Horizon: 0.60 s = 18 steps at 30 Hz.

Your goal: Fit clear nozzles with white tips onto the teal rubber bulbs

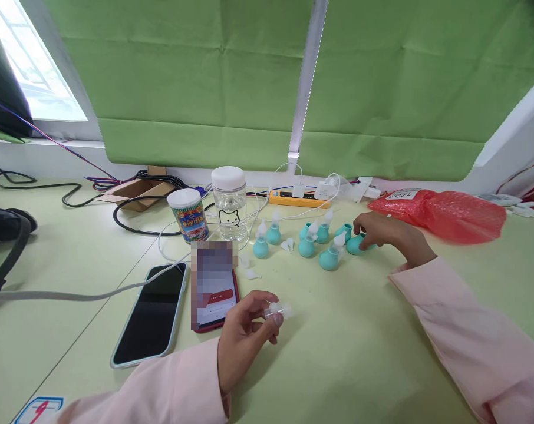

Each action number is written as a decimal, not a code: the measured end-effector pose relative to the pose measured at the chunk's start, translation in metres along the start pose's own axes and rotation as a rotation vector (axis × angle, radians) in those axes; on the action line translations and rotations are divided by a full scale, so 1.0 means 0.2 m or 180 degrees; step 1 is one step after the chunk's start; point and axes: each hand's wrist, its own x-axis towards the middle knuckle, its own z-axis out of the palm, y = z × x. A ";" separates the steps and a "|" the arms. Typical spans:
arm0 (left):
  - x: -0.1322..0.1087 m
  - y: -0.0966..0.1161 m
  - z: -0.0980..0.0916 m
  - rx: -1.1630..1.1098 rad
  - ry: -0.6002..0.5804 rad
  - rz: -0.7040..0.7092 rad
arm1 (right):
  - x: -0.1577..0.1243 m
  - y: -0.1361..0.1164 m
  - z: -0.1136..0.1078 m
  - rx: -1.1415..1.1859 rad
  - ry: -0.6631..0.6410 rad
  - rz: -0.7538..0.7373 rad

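Observation:
My left hand pinches a small clear plastic tube-like tip above the near table. Farther off, my right hand has its fingers on a teal rubber bulb lying at the right of a group. Several more bulbs stand there, such as one teal bulb with a clear-white nozzle and another bulb with its own nozzle. An open-necked bulb sits behind. Small white pieces lie among them, and another white piece rests nearer.
Left of my left hand lie a red-edged phone and a dark-screened phone, crossed by a grey cable. Behind stand a printed canister and a clear jar. An orange power strip and red bubble-wrap package lie along the back.

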 end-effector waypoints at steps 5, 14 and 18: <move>0.00 -0.01 0.00 0.0016 -0.0026 0.0013 | 0.03 0.02 0.02 -0.0026 0.0003 -0.0116; 0.01 -0.01 0.00 0.0095 0.0008 -0.0032 | -0.26 -0.03 -0.21 0.0784 0.1529 -0.0531; 0.00 0.00 0.00 0.0094 0.0114 -0.0031 | -0.45 -0.17 -0.24 0.1446 0.1779 -0.1632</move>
